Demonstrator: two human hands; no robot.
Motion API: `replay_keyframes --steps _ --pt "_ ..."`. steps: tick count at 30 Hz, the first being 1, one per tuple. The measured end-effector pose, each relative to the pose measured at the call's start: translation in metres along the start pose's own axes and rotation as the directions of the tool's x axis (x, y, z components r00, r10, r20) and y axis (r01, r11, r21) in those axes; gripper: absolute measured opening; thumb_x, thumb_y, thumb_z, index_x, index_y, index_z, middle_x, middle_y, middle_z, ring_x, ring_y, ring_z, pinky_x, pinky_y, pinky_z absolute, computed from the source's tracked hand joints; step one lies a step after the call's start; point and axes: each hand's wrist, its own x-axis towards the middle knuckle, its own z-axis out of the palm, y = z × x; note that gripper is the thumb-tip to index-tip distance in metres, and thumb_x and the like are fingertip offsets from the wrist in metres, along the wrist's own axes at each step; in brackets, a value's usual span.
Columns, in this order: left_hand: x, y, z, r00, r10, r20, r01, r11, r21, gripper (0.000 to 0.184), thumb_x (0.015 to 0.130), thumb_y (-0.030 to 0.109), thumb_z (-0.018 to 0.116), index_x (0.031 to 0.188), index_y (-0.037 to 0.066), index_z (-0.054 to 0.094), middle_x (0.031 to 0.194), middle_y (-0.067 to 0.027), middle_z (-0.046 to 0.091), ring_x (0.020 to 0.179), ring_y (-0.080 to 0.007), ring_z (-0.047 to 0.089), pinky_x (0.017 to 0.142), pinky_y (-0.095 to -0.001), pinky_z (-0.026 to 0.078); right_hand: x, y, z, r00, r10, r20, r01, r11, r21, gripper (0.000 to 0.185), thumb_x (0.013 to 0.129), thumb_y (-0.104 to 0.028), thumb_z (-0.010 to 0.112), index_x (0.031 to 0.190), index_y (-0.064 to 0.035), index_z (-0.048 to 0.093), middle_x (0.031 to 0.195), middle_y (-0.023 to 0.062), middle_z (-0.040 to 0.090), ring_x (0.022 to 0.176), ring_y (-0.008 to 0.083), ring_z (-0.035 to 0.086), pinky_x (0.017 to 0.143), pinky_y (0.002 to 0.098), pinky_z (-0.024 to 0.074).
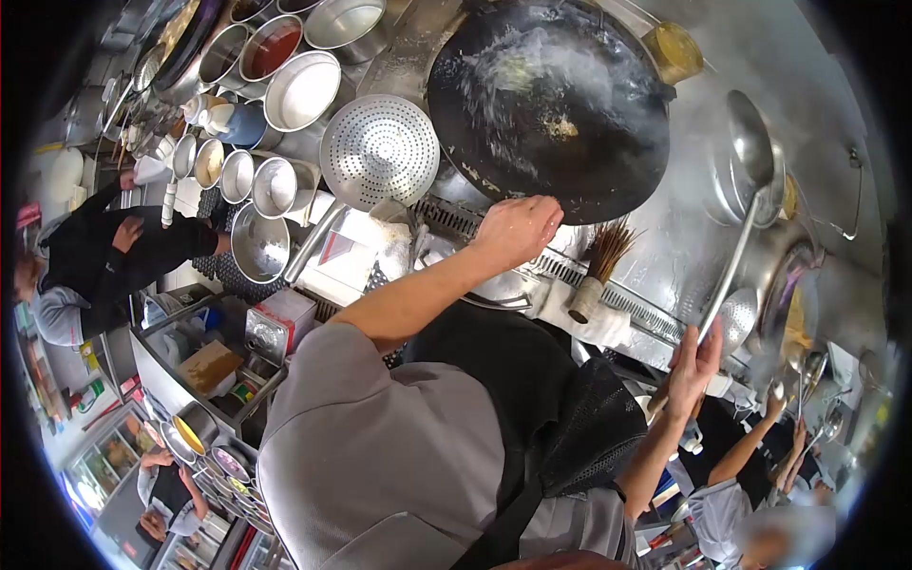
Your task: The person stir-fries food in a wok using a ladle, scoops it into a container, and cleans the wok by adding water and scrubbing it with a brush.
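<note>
– What is the person holding closest to the body?

– The right hand point(693, 373) is gripping the end of the ladle point(731, 261). At the near edge of the stove, a white cloth point(608, 329) is lying, and a stiff brush point(608, 255) is pointing its bristles towards the wok point(598, 185).

– And the left hand point(518, 228)?

– It is resting at the near rim of the wok, well apart from the right one. Its fingers are curling, but I cannot tell whether they are clamping the rim.

– How is the wok looking?

– It is sitting over the middle of the stove, wide, round and very dark. Pale streaks are covering its inside, white vapour is hanging over the far half, and a small tan clump of food point(562, 127) is lying inside, right of the middle.

– What is standing around it?

– On the left, a perforated strainer point(380, 152) is shining, with its handle pointing to the near edge. On the right, the ladle's steel bowl is hanging over a metal basin point(724, 180). Farther, a yellowish container point(674, 54) is standing just beside the wok's far right rim, and metal pots point(366, 38) are filling the far left corner.
</note>
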Motion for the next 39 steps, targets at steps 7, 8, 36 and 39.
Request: replay_keyframes --steps 7,8,36,39 --pt "0.001 -0.026 0.015 0.965 0.222 -0.139 -0.202 0.969 0.142 0.012 0.092 0.023 0.069 0.088 0.013 0.064 0.084 -0.0041 0.069 0.079 -0.0246 0.07 0.076 -0.0404 0.055 0.012 0.059 -0.014 0.999 -0.008 -0.049 0.01 0.999 0.045 0.051 0.104 -0.012 0.065 0.15 -0.0004 0.047 0.076 -0.0024 0.055 0.054 0.0025 0.043 0.043 0.0201 0.0328" --pt "0.0 -0.028 0.014 0.984 0.152 -0.088 -0.139 0.98 0.144 0.014 0.09 0.024 0.072 0.095 0.012 0.069 0.09 -0.0067 0.07 0.089 -0.026 0.069 0.084 -0.0417 0.054 0.015 0.064 -0.019 0.997 0.0 -0.076 0.006 0.996 0.084 0.051 0.104 -0.013 0.065 0.151 -0.0013 0.047 0.075 -0.0024 0.054 0.054 0.0027 0.044 0.043 0.0199 0.0337" --pt "-0.229 -0.152 -0.126 0.818 -0.371 -0.439 0.544 0.747 0.382 0.065 0.09 0.009 0.063 0.149 -0.002 0.04 0.147 -0.0306 0.047 0.136 -0.0516 0.043 0.115 -0.0557 0.036 0.319 0.163 -0.095 0.898 0.371 0.235 -0.438 0.726 0.53 0.023 0.105 -0.023 0.056 0.096 -0.0012 0.057 0.078 0.0048 0.062 0.06 0.0132 0.06 0.056 0.0278 0.05" --pt "-0.25 -0.169 -0.147 0.814 -0.439 -0.381 0.58 0.656 0.483 0.068 0.086 0.016 0.066 0.148 -0.001 0.042 0.147 -0.0284 0.048 0.137 -0.0489 0.043 0.113 -0.0567 0.038 0.291 0.146 -0.084 0.881 0.163 0.444 -0.466 0.142 0.873 0.016 0.108 -0.017 0.053 0.1 -0.0035 0.054 0.073 -0.0046 0.051 0.053 0.0067 0.047 0.051 0.0235 0.0417"
